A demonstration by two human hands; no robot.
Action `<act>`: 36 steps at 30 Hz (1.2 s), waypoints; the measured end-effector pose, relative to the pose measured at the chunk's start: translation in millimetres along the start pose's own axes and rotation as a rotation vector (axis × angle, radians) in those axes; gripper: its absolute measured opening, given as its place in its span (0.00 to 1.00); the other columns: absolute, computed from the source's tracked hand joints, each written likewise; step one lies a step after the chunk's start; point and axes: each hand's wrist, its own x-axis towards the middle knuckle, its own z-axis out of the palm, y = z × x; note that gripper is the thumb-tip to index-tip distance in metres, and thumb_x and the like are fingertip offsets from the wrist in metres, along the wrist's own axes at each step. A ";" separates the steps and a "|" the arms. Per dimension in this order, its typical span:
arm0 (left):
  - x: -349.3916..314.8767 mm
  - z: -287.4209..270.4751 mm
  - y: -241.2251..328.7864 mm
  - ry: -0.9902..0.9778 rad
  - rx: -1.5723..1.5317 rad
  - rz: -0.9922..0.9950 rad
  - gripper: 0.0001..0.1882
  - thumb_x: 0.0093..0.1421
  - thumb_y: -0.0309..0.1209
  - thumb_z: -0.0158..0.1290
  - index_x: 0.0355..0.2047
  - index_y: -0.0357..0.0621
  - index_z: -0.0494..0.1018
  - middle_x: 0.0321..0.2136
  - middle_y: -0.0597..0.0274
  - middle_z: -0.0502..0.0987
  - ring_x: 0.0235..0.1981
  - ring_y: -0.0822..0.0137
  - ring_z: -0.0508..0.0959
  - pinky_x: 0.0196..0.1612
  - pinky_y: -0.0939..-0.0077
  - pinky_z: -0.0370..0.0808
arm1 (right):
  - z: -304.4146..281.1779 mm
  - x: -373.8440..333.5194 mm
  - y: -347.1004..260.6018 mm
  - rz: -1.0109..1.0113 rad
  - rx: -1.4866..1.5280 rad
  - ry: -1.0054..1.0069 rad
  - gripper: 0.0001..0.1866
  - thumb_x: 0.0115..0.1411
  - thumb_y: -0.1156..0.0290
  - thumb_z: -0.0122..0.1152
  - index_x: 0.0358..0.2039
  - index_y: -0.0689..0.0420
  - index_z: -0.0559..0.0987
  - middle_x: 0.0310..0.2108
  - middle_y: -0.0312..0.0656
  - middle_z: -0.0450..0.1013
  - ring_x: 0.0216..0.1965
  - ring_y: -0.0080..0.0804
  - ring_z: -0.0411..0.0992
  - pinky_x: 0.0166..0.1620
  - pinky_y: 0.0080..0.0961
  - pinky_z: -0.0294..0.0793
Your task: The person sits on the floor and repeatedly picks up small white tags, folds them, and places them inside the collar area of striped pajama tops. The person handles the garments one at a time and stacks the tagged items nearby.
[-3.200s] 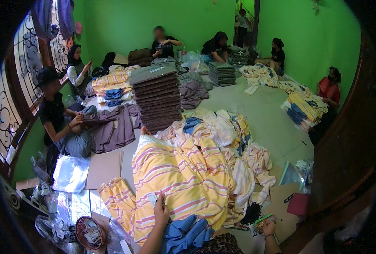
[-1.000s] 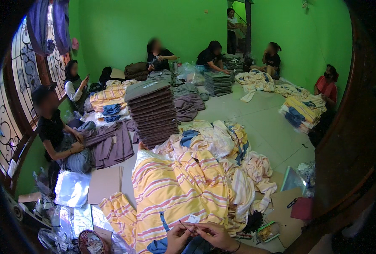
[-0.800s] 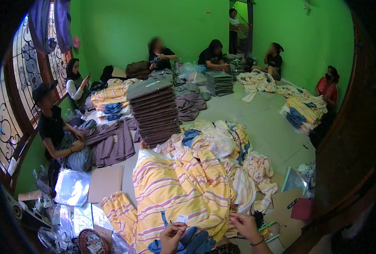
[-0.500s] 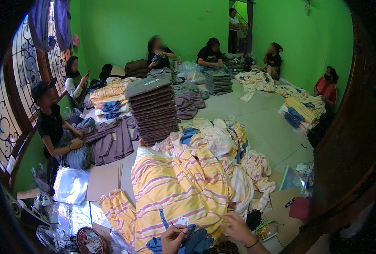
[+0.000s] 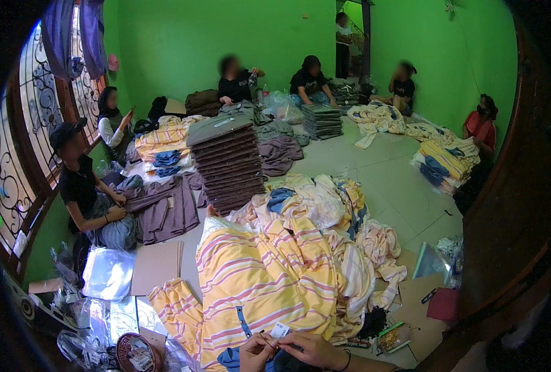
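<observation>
Close to the lower edge, my left hand (image 5: 257, 353) and my right hand (image 5: 309, 350) meet, each with its fingers pinched. Between them is a thin dark string, and a small white hang tag (image 5: 280, 330) stands just above the fingertips. Below and in front lies a yellow shirt with pink and white stripes (image 5: 257, 273), spread out flat. It has a narrow blue placket (image 5: 243, 321), and its blue collar (image 5: 229, 358) is partly covered by my hands.
Beyond the shirt rise crumpled striped garments (image 5: 312, 198) and a tall stack of folded brown garments (image 5: 226, 167). A basket of tags (image 5: 138, 353), cardboard (image 5: 156, 266) and clear plastic bags (image 5: 108, 273) lie left. Right are a dark red pouch (image 5: 441, 305) and more cardboard. Several people sit around the room.
My right hand has come left from the shirt's right side to meet my left hand at the tag string. The tag has shifted slightly right.
</observation>
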 end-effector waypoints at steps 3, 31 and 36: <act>-2.0 -2.0 -5.2 0.052 -0.107 -0.162 0.10 0.54 0.25 0.50 0.16 0.40 0.66 0.20 0.64 0.69 0.13 0.80 0.62 0.17 0.88 0.58 | 2.4 -1.9 6.4 -0.051 -0.001 0.029 0.08 0.49 0.74 0.56 0.32 0.61 0.73 0.27 0.44 0.70 0.26 0.34 0.70 0.30 0.22 0.69; -2.4 -8.9 4.6 0.038 0.298 0.340 0.02 0.51 0.22 0.51 0.25 0.35 0.71 0.29 0.51 0.73 0.30 0.65 0.73 0.31 0.74 0.71 | 39.5 -8.5 42.5 0.776 1.543 -0.206 0.08 0.56 0.73 0.50 0.35 0.61 0.70 0.30 0.36 0.69 0.29 0.20 0.65 0.39 0.16 0.67; 1.3 -8.4 7.3 0.102 0.313 0.180 0.06 0.51 0.22 0.51 0.18 0.36 0.69 0.28 0.54 0.72 0.33 0.67 0.72 0.32 0.79 0.68 | 37.4 -3.8 32.9 0.363 0.766 0.045 0.09 0.54 0.74 0.54 0.36 0.62 0.70 0.31 0.38 0.69 0.33 0.24 0.68 0.37 0.20 0.69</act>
